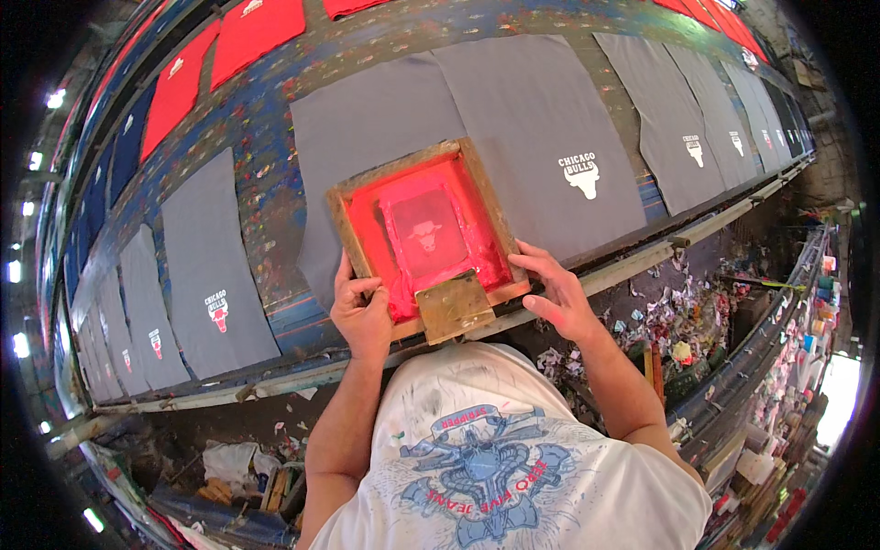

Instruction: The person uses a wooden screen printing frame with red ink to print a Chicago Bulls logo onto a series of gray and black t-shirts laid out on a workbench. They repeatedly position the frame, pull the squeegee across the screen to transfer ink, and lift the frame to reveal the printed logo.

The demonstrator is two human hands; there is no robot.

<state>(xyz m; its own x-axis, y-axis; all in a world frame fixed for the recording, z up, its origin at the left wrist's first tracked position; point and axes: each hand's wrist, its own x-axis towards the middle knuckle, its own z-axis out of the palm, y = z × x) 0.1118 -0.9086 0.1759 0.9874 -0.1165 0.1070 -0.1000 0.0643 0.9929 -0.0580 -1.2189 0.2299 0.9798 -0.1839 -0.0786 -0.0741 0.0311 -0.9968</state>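
Screen frame (426, 215) of worn wood, smeared red inside, sits gripped by left fingers (357, 288), right fingers (543, 266) spread against it.

A paint-speckled table (261, 188) stands beside a scrap-littered floor (733, 240), lamps (20, 345) glowing left, a bright opening (839, 401) right.

White lettering (577, 162) stands on grey cloth (541, 110), red on the shirt (587, 495).

Framed screen (426, 236) and printed fabrics (550, 137) show a printing workshop
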